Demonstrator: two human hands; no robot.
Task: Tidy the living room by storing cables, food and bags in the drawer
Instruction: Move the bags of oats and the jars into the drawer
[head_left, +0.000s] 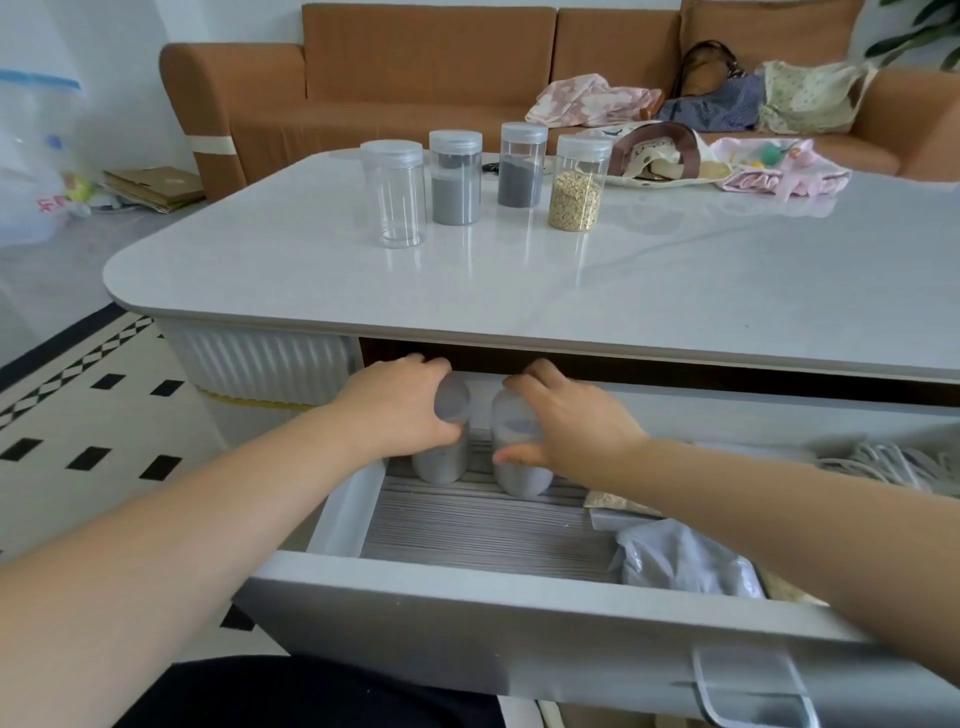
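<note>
Room: living room, with a brown fabric sofa behind a glossy white stone-look coffee table. Its pale grey drawer stood pulled out toward you.
Left hand: your left hand was curled over the lid end of a clear plastic jar of grey powder, fingers and thumb wrapped round it.
Right hand: your right hand clasped a second clear jar of grey powder the same way.
Jar position: both were upright at the drawer's back left, side by side and just apart. Bases appeared to be on the ribbed floor; contact not confirmed.
Also in drawer: a coil of white cable at right and a crumpled translucent plastic bag nearer the front.
Step (judged): food stage, seating this pair.
Remaining: four lidded jars on the table, one empty clear jar, two grey-filled jars and one grain-filled jar. Cloth bags lay beyond.
Next move (judged): release both jars once they are steady, then fetch the table jars, packing them close and upright.
</note>
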